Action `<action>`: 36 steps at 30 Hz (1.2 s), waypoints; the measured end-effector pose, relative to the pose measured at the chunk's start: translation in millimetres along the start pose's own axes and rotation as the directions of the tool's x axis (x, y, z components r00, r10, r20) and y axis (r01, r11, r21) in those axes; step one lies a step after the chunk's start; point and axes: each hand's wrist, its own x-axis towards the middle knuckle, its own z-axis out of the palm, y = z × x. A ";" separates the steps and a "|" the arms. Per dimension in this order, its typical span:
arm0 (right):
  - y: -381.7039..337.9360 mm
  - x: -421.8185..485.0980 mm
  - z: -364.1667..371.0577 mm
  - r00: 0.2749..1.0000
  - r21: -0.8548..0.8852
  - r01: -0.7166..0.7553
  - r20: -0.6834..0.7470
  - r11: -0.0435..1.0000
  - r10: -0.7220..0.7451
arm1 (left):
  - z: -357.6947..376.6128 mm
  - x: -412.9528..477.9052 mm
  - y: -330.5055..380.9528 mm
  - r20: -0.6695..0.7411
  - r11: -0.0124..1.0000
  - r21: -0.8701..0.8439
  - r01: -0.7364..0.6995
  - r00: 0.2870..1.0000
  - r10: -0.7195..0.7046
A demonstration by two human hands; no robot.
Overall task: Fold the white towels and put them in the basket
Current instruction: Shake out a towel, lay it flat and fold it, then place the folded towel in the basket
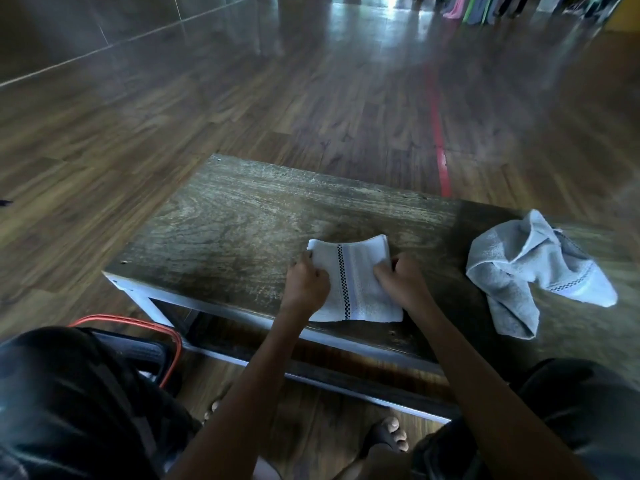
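Observation:
A folded white towel (pixel 356 282) with a black checkered stripe lies near the front edge of a low wooden table (pixel 242 220). My left hand (pixel 306 284) grips the towel's left edge with curled fingers. My right hand (pixel 403 280) grips its right edge the same way. A second white towel (pixel 530 271) lies crumpled and unfolded on the table to the right, apart from both hands. A basket with a red-orange rim (pixel 138 327) shows partly at the lower left, beside my knee and below the table's left corner.
The table stands on a dark wooden floor with a red line (pixel 438 133) running away from it. My knees and bare feet (pixel 391 434) are under the front edge. Coloured cloths hang far off at the top right.

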 end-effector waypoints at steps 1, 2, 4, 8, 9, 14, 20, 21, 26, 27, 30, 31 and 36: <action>-1.3 -0.9 0.7 1.000 0.032 0.006 0.017 0.999 -0.007 | -1.1 -1.9 0.3 0.005 0.997 -0.070 0.026 1.000 -0.026; -3.3 -3.5 -0.1 1.000 0.050 0.003 0.021 0.999 -0.004 | -1.5 -3.9 -1.2 0.003 0.989 -0.139 0.046 0.999 -0.046; -7.6 -6.8 -1.1 1.000 0.084 0.002 0.018 0.996 -0.003 | -1.6 -8.9 -5.3 -0.005 0.962 -0.263 0.074 0.997 -0.078; -9.9 -13.5 -3.0 1.000 0.178 0.007 -0.014 0.984 -0.005 | -1.6 -14.4 -7.6 -0.010 0.917 -0.387 0.097 0.994 -0.109; -10.7 -16.7 -3.4 1.000 0.194 0.023 -0.021 0.981 -0.019 | -1.8 -16.1 -6.9 -0.012 0.914 -0.396 0.093 0.994 -0.106; -25.5 -34.9 -0.7 0.995 0.239 0.096 -0.041 0.966 -0.089 | -10.3 -29.6 -9.7 -0.092 0.874 -0.486 0.000 0.994 -0.051; -76.9 -58.0 8.5 0.969 0.307 0.244 -0.046 0.920 -0.242 | -66.4 -45.3 -15.4 -0.241 0.829 -0.538 -0.150 0.970 0.019; -88.0 -62.2 12.8 0.960 0.322 0.275 -0.048 0.906 -0.275 | -79.9 -48.5 -16.1 -0.263 0.819 -0.547 -0.172 0.964 0.027; -148.8 -87.8 44.5 0.903 0.382 0.407 -0.036 0.830 -0.427 | -149.0 -63.7 -31.5 -0.410 0.804 -0.535 -0.259 0.912 0.021; -160.5 -94.0 53.1 0.895 0.396 0.423 -0.038 0.815 -0.445 | -161.8 -67.5 -35.9 -0.461 0.814 -0.511 -0.276 0.887 0.011; -193.0 -112.5 80.0 0.871 0.434 0.441 0.002 0.785 -0.491 | -197.8 -80.8 -50.9 -0.586 0.822 -0.482 -0.302 0.809 -0.046; -200.9 -118.4 89.7 0.863 0.441 0.441 0.032 0.782 -0.504 | -209.1 -87.2 -55.7 -0.614 0.821 -0.481 -0.307 0.787 -0.065; -219.5 -145.5 128.8 0.826 0.472 0.430 0.140 0.770 -0.547 | -245.6 -119.2 -80.3 -0.686 0.838 -0.455 -0.301 0.718 -0.115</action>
